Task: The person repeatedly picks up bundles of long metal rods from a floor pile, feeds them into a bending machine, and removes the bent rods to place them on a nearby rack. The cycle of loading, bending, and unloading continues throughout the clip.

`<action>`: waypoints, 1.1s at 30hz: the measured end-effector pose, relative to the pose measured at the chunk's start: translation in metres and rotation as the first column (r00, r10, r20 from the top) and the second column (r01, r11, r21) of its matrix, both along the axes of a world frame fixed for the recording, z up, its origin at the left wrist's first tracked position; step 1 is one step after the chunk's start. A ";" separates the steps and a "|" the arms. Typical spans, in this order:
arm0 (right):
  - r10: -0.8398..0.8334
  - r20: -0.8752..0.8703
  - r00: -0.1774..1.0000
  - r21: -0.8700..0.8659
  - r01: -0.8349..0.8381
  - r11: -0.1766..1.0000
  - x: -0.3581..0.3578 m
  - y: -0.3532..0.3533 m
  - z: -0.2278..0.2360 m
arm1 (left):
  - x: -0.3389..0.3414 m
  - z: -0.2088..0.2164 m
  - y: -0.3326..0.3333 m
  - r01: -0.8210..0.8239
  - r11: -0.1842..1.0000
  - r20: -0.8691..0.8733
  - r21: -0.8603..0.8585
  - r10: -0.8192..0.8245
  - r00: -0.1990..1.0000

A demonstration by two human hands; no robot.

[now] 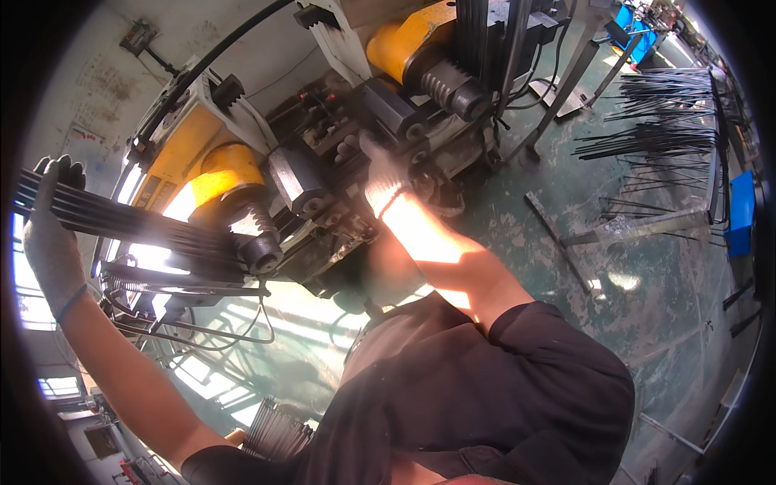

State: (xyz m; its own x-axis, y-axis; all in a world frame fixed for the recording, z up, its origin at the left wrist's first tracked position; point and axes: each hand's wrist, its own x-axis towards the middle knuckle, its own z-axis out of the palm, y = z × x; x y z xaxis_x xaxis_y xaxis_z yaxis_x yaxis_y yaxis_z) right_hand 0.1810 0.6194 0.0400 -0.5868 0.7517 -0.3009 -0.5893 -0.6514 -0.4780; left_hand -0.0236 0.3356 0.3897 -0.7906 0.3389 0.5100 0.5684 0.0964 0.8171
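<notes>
My left hand (50, 238), in a pale work glove with dark fingertips, is closed round a bundle of long dark metal rods (133, 217) at the far left. The rods run rightward to the machine's left yellow head (222, 184), beside a ridged metal spindle (257, 242). My right hand (384, 174), also gloved, reaches into the middle of the machine, beside a dark hexagonal block (392, 111) and small round knobs (347, 147). Shadow and glare blur its fingers, so I cannot make out whether they grip anything. A second hexagonal block (295, 179) stands to its left.
A second yellow head (408, 40) with a ridged spindle (454, 87) stands at the upper right of the machine. Bundles of dark rods (663, 121) rest on a rack at the far right. A metal bar (558, 242) lies across the green floor. Coiled rods (275, 428) are at lower left.
</notes>
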 end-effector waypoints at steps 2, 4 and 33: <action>0.030 -0.027 0.999 -0.006 -0.030 1.000 -0.006 0.002 -0.010 | 0.007 0.000 0.001 -0.012 0.999 0.048 0.047 0.009 0.999; 0.110 0.017 0.994 0.000 -0.110 0.994 -0.009 0.013 -0.038 | 0.008 -0.015 -0.004 -0.041 0.995 -0.056 -0.095 0.036 0.998; 0.149 -0.188 0.971 0.424 -0.057 0.904 -0.050 0.020 -0.196 | 0.031 -0.026 -0.022 -0.315 0.706 -0.478 -0.634 -0.037 0.878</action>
State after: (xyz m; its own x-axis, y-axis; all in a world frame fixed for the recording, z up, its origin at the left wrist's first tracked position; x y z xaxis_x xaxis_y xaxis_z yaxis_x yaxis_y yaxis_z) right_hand 0.1305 0.6391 -0.1560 -0.6828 0.7124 0.1621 -0.6463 -0.4854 -0.5887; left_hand 0.0077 0.3135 0.3637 -0.6168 0.6290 0.4732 0.7634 0.6246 0.1647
